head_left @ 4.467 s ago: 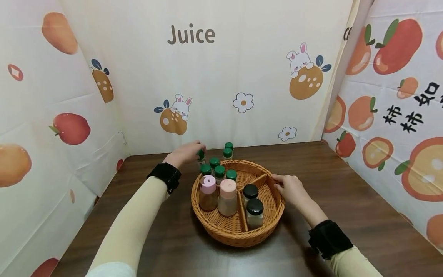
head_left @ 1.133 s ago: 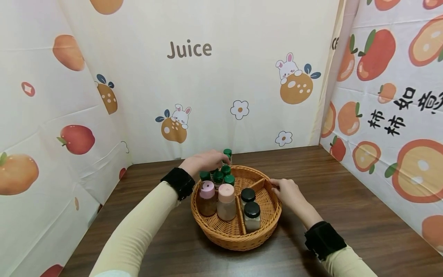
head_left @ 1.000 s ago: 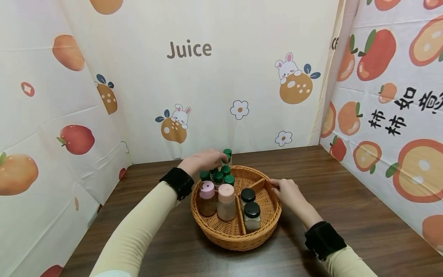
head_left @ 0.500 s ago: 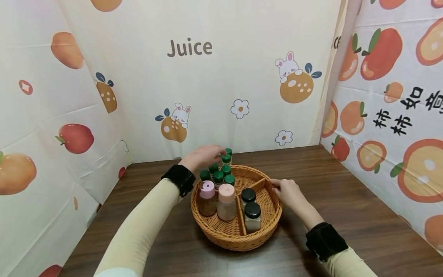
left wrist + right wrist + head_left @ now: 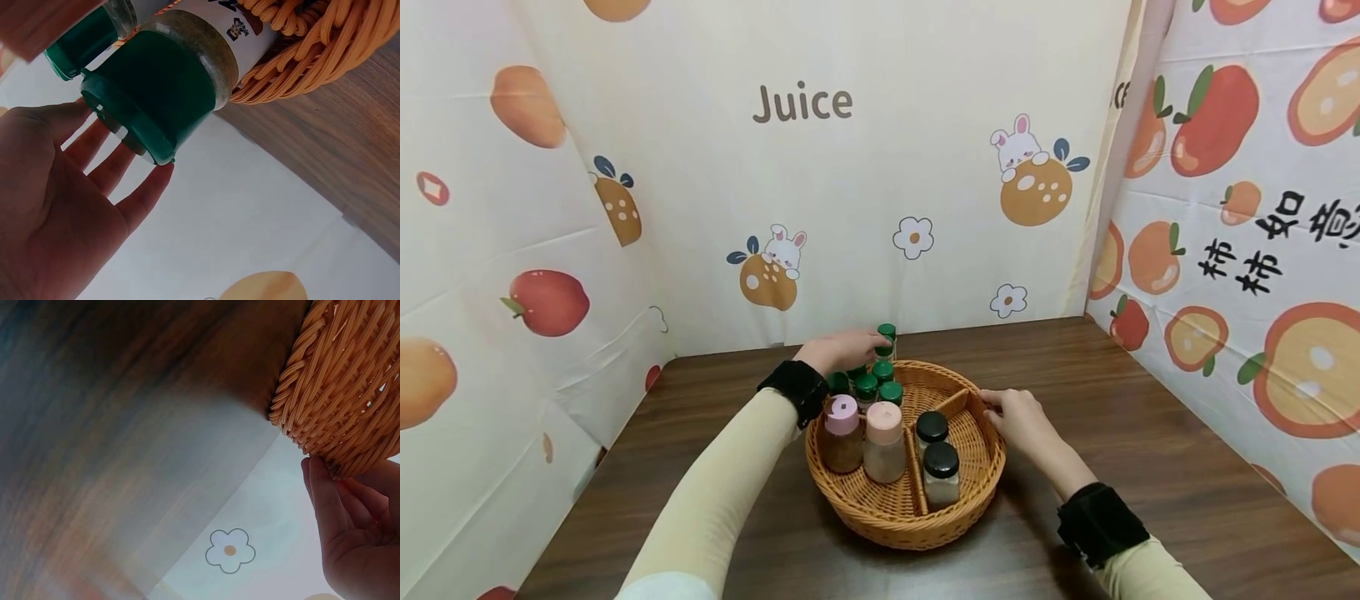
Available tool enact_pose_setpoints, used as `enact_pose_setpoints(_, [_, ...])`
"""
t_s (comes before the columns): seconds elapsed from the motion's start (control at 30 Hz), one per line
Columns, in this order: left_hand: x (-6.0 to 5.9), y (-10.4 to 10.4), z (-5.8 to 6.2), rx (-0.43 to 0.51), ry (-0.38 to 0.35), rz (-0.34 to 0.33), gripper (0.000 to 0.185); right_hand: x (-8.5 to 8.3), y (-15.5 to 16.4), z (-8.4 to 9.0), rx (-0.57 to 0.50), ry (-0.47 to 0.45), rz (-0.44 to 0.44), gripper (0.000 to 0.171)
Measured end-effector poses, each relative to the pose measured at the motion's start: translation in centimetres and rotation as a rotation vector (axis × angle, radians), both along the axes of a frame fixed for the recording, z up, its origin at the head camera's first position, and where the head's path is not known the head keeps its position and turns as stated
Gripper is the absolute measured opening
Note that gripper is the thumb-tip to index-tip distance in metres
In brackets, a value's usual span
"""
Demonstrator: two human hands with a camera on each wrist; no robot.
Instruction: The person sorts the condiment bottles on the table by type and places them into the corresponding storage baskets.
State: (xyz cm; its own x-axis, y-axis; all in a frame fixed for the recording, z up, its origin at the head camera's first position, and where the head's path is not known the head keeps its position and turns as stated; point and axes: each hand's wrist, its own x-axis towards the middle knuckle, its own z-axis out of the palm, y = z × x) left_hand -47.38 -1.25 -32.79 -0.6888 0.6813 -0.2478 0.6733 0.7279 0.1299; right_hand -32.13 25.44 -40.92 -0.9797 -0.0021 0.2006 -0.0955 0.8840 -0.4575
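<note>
I see a dark wooden counter (image 5: 1150,433) walled in by fruit-print cloth (image 5: 925,167) reading "Juice". In the near compartments stand two pink-capped jars (image 5: 865,437) on the left and two black-lidded jars (image 5: 936,462) on the right.

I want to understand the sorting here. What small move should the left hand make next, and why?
Probably close the left hand round the green-capped jar beside the basket: its fingers lie straight by the cap, gripping nothing, while the right hand holds the rim.
</note>
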Motion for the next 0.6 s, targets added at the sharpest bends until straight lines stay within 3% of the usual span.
enact_pose_setpoints(0.27, [-0.5,0.5,-0.4,0.030,-0.026,0.030,0.048,0.1,0.4,0.0,-0.024,-0.020,-0.011,0.035])
enact_pose_setpoints(0.43, [-1.2,1.2,-0.8,0.040,0.021,0.003,0.043,0.2,0.2,-0.1,-0.027,-0.030,-0.016,0.036])
enact_pose_setpoints(0.6, [-1.5,1.7,-0.6,0.037,0.051,0.036,0.044,0.1,-0.1,0.0,-0.020,-0.022,-0.017,0.036])
